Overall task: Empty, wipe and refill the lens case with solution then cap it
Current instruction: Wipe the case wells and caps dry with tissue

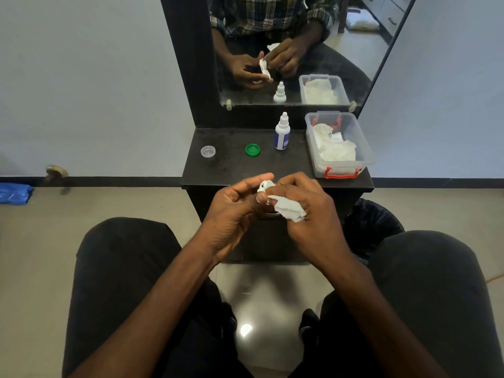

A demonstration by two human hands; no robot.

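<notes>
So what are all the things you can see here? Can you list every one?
lens case: one, white, held up between both hands over the counter's near edge
tissue: one, white, crumpled in the right hand against the case
green cap: one, green, on the counter's middle
clear cap: one, see-through, on the counter's left part
solution bottle: one, white with blue label, upright near the mirror
plastic box: one, clear with red handles, on the counter's right, tissues inside
counter: one, black
mirror: one, behind the counter
bin: one, black liner, on the floor at right
left hand: one, holds the case
right hand: one, fingers grip the tissue
</notes>
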